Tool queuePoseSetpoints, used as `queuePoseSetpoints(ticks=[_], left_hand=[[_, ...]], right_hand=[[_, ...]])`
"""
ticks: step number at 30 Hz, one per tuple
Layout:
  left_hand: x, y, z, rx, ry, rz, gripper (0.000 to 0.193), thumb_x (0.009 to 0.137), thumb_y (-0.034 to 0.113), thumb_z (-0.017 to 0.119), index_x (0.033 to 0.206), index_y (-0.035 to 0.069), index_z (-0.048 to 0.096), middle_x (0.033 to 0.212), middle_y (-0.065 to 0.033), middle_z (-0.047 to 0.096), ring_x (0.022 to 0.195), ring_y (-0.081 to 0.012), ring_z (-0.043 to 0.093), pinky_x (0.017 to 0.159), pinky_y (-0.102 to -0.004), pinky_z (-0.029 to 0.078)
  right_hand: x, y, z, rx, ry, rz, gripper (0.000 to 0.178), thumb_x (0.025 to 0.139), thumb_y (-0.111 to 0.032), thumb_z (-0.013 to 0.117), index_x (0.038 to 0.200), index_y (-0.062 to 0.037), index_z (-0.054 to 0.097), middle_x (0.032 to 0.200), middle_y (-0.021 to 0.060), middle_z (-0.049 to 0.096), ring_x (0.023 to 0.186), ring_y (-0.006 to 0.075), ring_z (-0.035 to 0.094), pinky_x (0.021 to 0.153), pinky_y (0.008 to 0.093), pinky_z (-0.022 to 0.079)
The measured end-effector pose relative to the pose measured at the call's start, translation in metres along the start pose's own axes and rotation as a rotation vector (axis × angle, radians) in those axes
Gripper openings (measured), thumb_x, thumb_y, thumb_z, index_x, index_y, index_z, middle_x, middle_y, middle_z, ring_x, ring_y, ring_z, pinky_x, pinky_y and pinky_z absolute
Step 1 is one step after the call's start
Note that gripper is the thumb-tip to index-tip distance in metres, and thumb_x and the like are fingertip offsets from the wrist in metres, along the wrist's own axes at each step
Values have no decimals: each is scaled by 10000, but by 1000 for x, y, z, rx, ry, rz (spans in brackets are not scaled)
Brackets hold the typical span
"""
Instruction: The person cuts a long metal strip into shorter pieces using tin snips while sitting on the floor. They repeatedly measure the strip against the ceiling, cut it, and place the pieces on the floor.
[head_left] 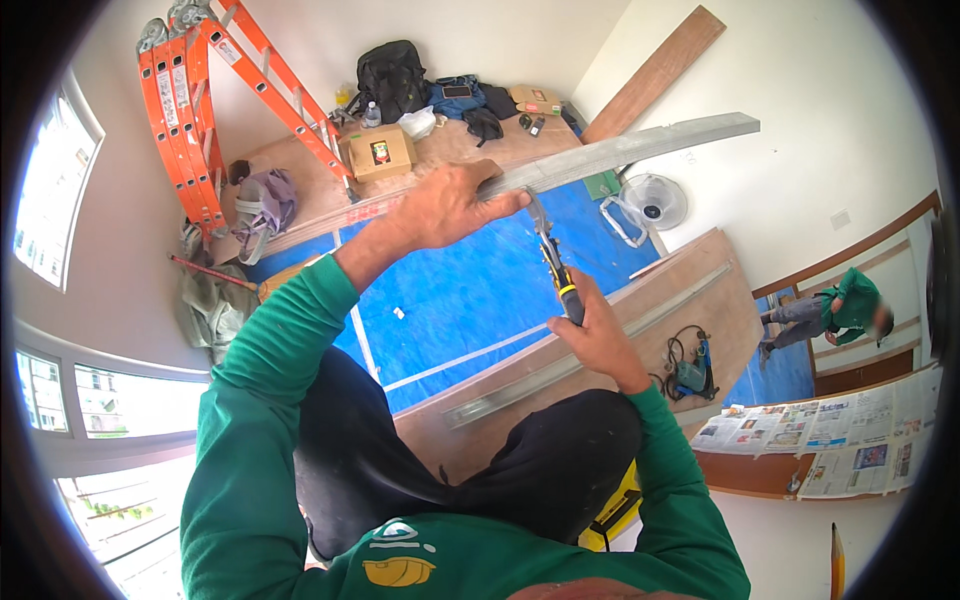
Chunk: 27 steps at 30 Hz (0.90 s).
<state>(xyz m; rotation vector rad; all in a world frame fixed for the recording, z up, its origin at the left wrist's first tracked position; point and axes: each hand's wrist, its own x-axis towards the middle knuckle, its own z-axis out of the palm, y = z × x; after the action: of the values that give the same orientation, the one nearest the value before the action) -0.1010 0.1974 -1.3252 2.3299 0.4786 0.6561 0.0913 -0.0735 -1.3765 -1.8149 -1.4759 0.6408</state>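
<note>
- A grey metal channel [650, 148] is held up at one o'clock, its near end pinched between thumb and fingers of the left hand [445, 207].
- Snips [566, 288] are clasped by the handles in the right hand [598, 340], toward three o'clock; their tip is set at the channel's lower edge, though whether metal is bitten cannot be told.
- A second channel [685, 293] is laid on a wooden board [728, 312] at four o'clock.
</note>
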Motion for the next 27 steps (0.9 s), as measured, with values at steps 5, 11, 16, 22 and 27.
queuePoseSetpoints(ticks=[5, 11, 16, 22, 27], left_hand=[[3, -2, 4, 6, -52, 4, 809, 988, 729, 684, 1111, -67, 770, 854, -292, 737, 877, -455, 760, 829, -546, 588], [6, -4, 8, 7, -13, -9, 805, 961, 718, 736, 1131, -67, 775, 854, -283, 743, 873, -442, 767, 823, -535, 594], [7, -3, 8, 12, -39, -19, 816, 943, 728, 756, 1122, -68, 777, 834, -281, 738, 851, -446, 766, 813, -533, 596], [9, 2, 7, 46, -32, 26, 825, 923, 706, 805, 1184, -76, 757, 887, -284, 746, 866, -422, 767, 805, -505, 590], [9, -6, 5, -10, -108, 64, 804, 903, 679, 842, 1210, -59, 757, 970, -272, 767, 909, -373, 760, 841, -470, 588]], right_hand=[[0, 6, 6, 8, 4, 37, 677, 946, -133, 761, 1554, 19, 505, 1383, 249, 582, 1272, 397, 599, 1120, 463, 471], [0, 13, 8, -4, -23, 132, 536, 920, -153, 794, 1381, 8, 572, 1143, 185, 635, 1045, 338, 633, 920, 450, 511], [3, 21, 15, 44, 29, 88, 437, 913, -153, 797, 1258, -6, 573, 917, 139, 622, 824, 301, 617, 755, 453, 500], [7, 29, 24, 58, 92, 12, 339, 930, -109, 749, 1205, -7, 579, 817, 138, 604, 721, 270, 579, 679, 451, 470], [9, 36, 27, 8, 116, 63, 209, 939, -98, 722, 1084, -8, 600, 746, 119, 559, 669, 240, 520, 647, 436, 454]])
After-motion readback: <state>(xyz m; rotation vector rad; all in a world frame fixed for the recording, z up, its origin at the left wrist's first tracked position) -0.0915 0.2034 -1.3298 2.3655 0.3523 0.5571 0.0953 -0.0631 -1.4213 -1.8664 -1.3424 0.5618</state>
